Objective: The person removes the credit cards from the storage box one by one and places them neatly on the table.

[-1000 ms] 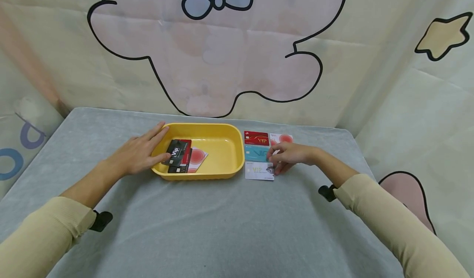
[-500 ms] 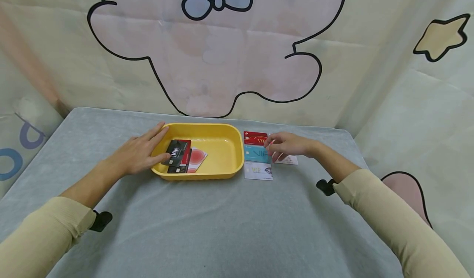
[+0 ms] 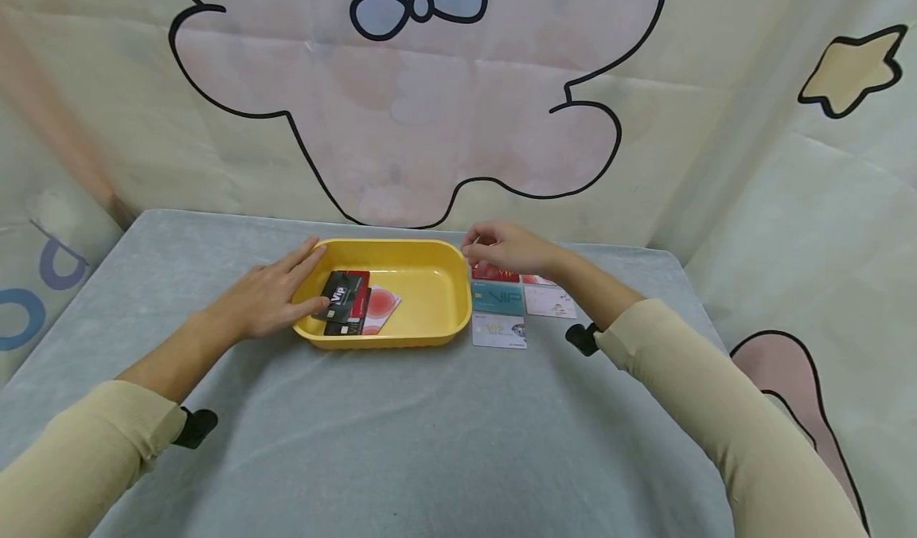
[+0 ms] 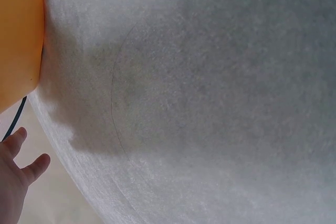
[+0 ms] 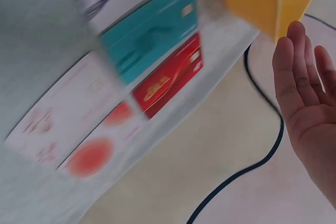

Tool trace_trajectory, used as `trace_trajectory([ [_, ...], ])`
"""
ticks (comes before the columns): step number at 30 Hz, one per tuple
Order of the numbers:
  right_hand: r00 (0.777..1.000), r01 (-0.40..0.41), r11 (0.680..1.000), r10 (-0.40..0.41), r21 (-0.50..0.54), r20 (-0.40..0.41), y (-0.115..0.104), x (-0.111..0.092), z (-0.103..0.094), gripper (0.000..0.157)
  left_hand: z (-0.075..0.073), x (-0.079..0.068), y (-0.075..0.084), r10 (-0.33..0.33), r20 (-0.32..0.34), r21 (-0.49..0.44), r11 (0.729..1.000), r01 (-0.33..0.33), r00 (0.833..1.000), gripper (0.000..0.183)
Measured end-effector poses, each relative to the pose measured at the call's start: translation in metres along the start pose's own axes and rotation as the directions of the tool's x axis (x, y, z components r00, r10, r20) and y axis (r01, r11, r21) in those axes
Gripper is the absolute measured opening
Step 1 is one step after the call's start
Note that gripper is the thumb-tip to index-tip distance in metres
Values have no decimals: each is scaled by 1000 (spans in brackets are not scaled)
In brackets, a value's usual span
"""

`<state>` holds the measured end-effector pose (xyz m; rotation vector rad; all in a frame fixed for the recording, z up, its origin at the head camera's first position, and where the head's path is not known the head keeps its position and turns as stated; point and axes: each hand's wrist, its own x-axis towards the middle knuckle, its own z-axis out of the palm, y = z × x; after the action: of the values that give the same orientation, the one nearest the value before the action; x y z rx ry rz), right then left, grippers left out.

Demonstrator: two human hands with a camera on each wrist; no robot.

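A person's left hand (image 3: 275,290) rested on the left rim of a yellow tray (image 3: 430,291), its fingers laid out fairly straight and its thumb reaching inside; whether the thumb touched the cards there could not be told. The right hand (image 3: 510,248) hung by the tray's far right corner, fingers loosely bent and parted, with nothing seen in its hold; contact with the rim was unclear.

Good work here seemed to call for light, even pressure from the left hand, enough to steady the tray without tipping it. Cards lying so flat probably needed a fingertip at one edge, lifted gently, lest the neighbours be nudged askew.

Just below the right hand, a red card (image 5: 170,80) lay partly covered in the head view. A teal card (image 3: 497,298) came next toward the person, then a white card (image 3: 499,331). To their right on the table (image 3: 401,426) lay a card with red circles (image 5: 93,155) and a pale card (image 3: 550,302). Inside the tray, near the left thumb, a black-and-red card (image 3: 349,291) overlapped others, beside a pink-patterned card (image 3: 382,306).
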<state>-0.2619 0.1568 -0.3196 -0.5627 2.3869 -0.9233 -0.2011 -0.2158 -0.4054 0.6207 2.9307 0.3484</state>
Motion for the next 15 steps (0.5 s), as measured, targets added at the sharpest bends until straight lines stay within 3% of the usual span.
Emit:
trace_trajectory([
  [8,996,63,997,-66,49,56,-18,25,23,32,1,0,-2,6,-7,-1,1000,-6,1000,87],
  [15,993,57,995,-65,79,96,-27,47,43,33,1,0,-3,16,-12,-1,1000,-16,1000,86],
])
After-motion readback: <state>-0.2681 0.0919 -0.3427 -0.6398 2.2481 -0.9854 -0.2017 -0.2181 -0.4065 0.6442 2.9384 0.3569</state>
